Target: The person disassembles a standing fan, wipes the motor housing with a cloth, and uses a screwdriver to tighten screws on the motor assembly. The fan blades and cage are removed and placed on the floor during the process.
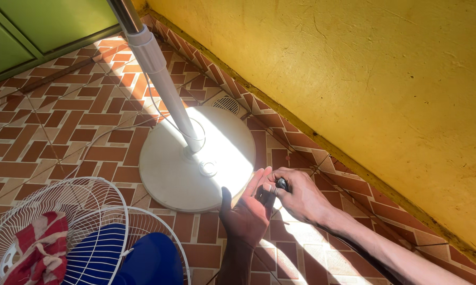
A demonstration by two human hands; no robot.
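Down on the near right of the round white fan base (164,174), in the head view, both hands meet over the brown brick-pattern tiled floor (64,126). The right hand (300,196) comes in from the near right and pinches a small dark object (281,183) between thumb and forefinger; it is too small and shaded to say what it is, perhaps a knob or a screw head. The left hand (247,211) is held open with the fingers together and raised, palm turned toward the right hand, fingertips touching or just beside the dark piece, as if cupping under it. To do this well, I judge the pinch should stay firm and close to the open palm, so that the piece lands in the hand if it slips and does not roll toward the floor drain (226,104) at the far edge of the base. The white pole (161,79) leans from the middle of the base up to the far left, and a thin cord (98,138) runs leftward from it across the tiles; keeping both forearms clear of them would avoid knocking the stand. At near left lies a white wire fan guard (98,203) with a red and white cloth (37,245) and a blue fan blade (143,258) on or behind it. A yellow wall (354,68) closes the right side.
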